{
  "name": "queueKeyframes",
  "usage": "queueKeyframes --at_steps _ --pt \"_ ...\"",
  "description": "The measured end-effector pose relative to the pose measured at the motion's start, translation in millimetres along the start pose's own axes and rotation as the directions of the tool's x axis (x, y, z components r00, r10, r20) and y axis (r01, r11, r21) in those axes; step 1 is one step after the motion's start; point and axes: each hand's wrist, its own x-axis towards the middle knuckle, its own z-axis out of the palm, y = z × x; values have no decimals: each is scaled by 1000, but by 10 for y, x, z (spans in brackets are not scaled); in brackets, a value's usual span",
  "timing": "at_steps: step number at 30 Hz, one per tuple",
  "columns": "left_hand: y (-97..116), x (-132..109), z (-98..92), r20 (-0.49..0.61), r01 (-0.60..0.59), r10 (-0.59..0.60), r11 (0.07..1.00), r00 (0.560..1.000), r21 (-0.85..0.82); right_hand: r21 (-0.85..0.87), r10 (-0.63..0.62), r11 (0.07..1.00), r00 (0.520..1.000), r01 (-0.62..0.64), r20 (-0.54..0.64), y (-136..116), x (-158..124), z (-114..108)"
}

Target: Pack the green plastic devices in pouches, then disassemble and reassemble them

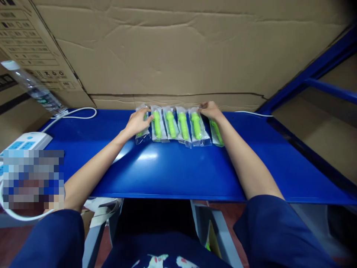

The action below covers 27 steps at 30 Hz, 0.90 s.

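Note:
Several bright green stick-shaped items with a wider head, each in a clear plastic bag, lie side by side in a row at the table's back edge, like the bagged green stick [183, 126] in the middle. My left hand [138, 122] rests over the leftmost bagged stick [141, 134], partly covering it, thumb and fingers apart. At the other end, my right hand [211, 110] has its fingers bent together at the top corner of a bagged stick [196, 126]. Another bagged stick [216, 133] lies partly under my right wrist. What the right fingertips pinch, if anything, is hidden.
The blue table [173, 167] has a cardboard wall [167, 56] behind it. A clear plastic bottle [41, 93] leans at the back left, beside a white power strip [39, 140] and its cable. A blue metal frame [304, 82] stands on the right.

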Motion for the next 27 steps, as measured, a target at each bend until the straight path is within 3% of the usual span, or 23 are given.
queueKeyframes --at_steps 2,6,12,15,18,21,24,27 --pt "-156 -122 -75 -33 2 -2 1000 999 -10 -176 41 983 999 -45 -25 -65 -7 -153" --pt "-431 -319 -187 -154 15 -23 998 988 -53 -223 4 974 990 -36 -142 -84 -164 -481" --pt "-900 -344 -347 -168 93 -84 995 982 45 -172 41 979 930 -111 -365 414 -585 -664" --pt "-1018 -333 -393 -139 153 -138 983 981 97 -139 100 976 913 -168 -396 663 -649 -731" --pt "-968 -356 -399 -107 153 -141 981 984 121 -91 130 980 916 -176 -379 766 -620 -779" --pt "-801 -394 -376 -17 68 -66 992 998 106 -62 122 986 926 -154 -358 735 -603 -787" --pt "-612 -419 -364 158 -68 51 992 986 106 -87 43 993 927 -82 -373 636 -635 -771" --pt "-457 -430 -400 177 -98 73 986 982 136 -121 -81 992 914 35 -398 492 -694 -746"
